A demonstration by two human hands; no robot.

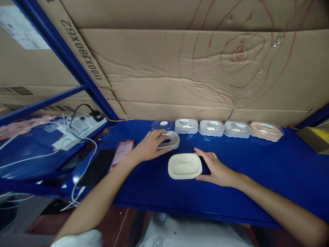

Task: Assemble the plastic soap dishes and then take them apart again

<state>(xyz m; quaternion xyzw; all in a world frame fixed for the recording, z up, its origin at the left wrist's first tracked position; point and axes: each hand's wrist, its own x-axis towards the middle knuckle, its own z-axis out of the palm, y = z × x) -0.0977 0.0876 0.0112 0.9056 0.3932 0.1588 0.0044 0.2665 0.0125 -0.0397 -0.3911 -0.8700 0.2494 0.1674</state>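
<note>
A shallow cream-coloured oval dish (pixel 184 166) rests on or just above the blue tabletop in front of me. My right hand (pixel 216 168) grips its right end, thumb on the near side and fingers on the far side. Behind it to the left is a pale grey, rounded container base (pixel 175 141). Spanning that base's left end is my left hand (pixel 152 144), thumb at the near rim and fingers at the far rim. A clear lid (pixel 162 125) with a round white label lies just beyond the left hand.
Along the back stand lidded grey boxes (pixel 186 126) and a peach-coloured box (pixel 266 131). Tall cardboard (pixel 154 61) rises behind them. At left lie a phone with a lit screen (pixel 122 152), a dark phone-like slab (pixel 99 166) and a cabled power strip (pixel 96 125). A carton (pixel 313 139) sits right.
</note>
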